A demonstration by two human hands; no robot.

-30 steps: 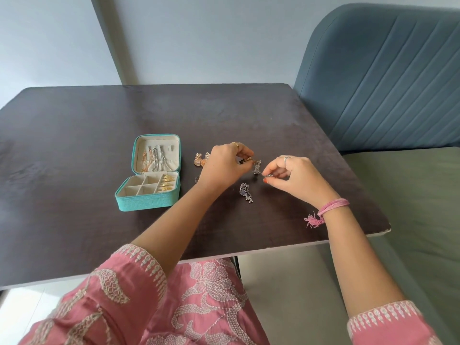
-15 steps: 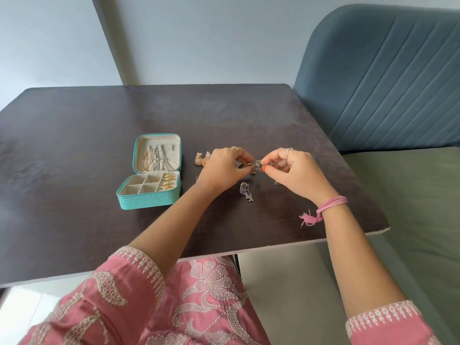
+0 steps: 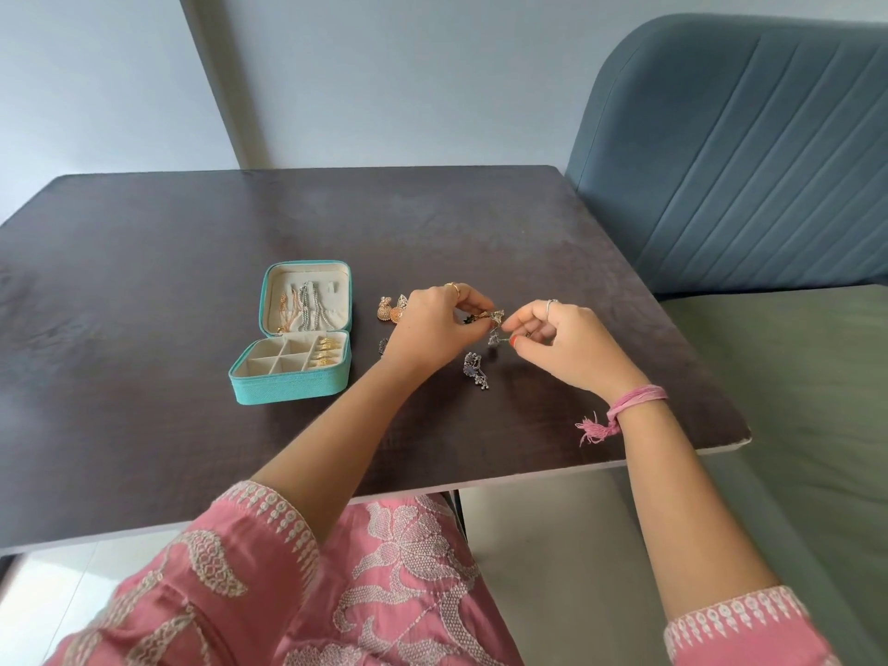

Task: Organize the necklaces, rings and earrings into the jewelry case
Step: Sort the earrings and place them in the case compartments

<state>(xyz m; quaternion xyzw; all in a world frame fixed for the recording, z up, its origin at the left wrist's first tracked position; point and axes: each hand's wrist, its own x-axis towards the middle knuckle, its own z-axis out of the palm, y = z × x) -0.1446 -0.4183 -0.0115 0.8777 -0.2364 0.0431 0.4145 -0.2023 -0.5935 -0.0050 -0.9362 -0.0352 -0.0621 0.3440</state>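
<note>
A teal jewelry case lies open on the dark table. Necklaces hang in its lid and gold rings fill the right compartments. My left hand and my right hand meet just right of the case, both pinching a small silver earring between them. A second silver piece hangs just below, by my right thumb. Another silver earring lies on the table under my hands. A gold jhumka pair sits left of my left hand.
One more small dark earring peeks out beside my left wrist. A blue upholstered chair back and a green seat stand right of the table. The table's near edge runs above my lap.
My right hand rose from the table and came left to meet my left hand. Both now pinch the silver earring together, slightly higher than before.
</note>
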